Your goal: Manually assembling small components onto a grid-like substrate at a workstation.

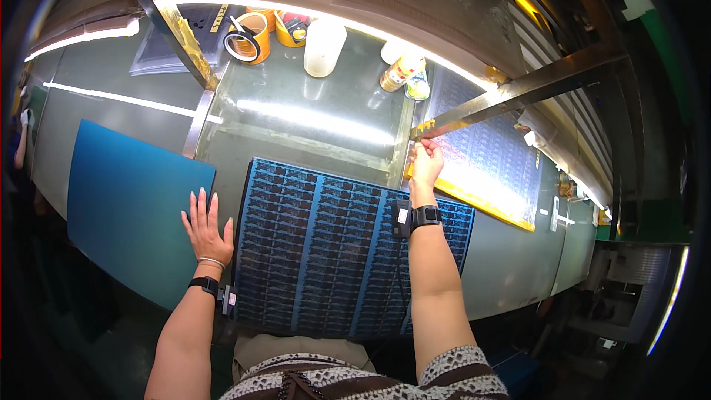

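Note:
My left hand (pixel 208 231) is open, its fingers stretched out over the right edge of a plain blue sheet (pixel 133 207). Directly in front of me lies a dark panel (pixel 307 252) with blue stripes and rows of repeated circuit-like patterns. Reaching beyond that panel's far edge, my right hand (pixel 427 161) has its fingertips pinched together at the foot of a slanted metal post (pixel 474 115). Bits of yellow tape (pixel 425 127) stick to the post just above the fingers. Whatever the pinch holds is too small to make out.
Behind, rolls of amber tape (pixel 248 38), a white container (pixel 324 47) and a yellow-labelled bottle (pixel 401 72) stand on the glossy table. A yellow-edged patterned film sheet (pixel 489 155) lies to the right. A second metal post (pixel 174 26) slants down at left. Bright tube lights (pixel 355 21) hang low above.

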The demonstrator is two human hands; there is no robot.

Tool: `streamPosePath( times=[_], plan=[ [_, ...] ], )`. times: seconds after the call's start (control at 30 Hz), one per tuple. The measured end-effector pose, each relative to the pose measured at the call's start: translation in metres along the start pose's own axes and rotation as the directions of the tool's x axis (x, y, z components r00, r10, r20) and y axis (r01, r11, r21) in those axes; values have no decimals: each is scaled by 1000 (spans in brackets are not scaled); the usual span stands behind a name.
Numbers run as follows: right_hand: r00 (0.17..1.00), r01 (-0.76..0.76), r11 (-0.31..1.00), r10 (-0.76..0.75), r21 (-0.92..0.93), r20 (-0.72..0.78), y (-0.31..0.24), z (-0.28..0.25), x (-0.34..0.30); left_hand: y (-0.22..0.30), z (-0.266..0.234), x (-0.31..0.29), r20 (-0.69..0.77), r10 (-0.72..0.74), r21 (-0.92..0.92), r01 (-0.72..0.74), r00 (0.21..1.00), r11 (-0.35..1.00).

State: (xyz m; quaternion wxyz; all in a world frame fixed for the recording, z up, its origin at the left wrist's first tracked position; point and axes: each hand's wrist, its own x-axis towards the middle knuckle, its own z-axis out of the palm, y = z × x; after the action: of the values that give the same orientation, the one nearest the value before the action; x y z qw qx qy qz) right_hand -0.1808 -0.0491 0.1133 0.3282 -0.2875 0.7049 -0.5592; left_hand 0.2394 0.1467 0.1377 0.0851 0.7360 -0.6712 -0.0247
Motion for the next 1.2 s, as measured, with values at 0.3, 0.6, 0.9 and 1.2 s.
streamPosePath(
  times=[0.3, 0.6, 0.9, 1.2],
  plan=[
    [999, -47, 994, 48, 101, -6, -2, 8, -5, -2, 1, -2, -9, 7, 2, -7, 1000, 1000],
    [993, -106, 977, 115, 186, -39, -14, 10, -7, -2, 1, -1, 2, -1, -12, 1, 1000, 1000],
    [993, -118, 981, 114, 152, 33, -16, 4, -3, -1, 1, 1, -6, -1, -19, 1, 1000, 1000],
    [806, -319, 907, 107, 275, 582, -87, -31, -146, -6, 3, -8, -6, -13, -4, 13, 1000, 1000]
  ],
)
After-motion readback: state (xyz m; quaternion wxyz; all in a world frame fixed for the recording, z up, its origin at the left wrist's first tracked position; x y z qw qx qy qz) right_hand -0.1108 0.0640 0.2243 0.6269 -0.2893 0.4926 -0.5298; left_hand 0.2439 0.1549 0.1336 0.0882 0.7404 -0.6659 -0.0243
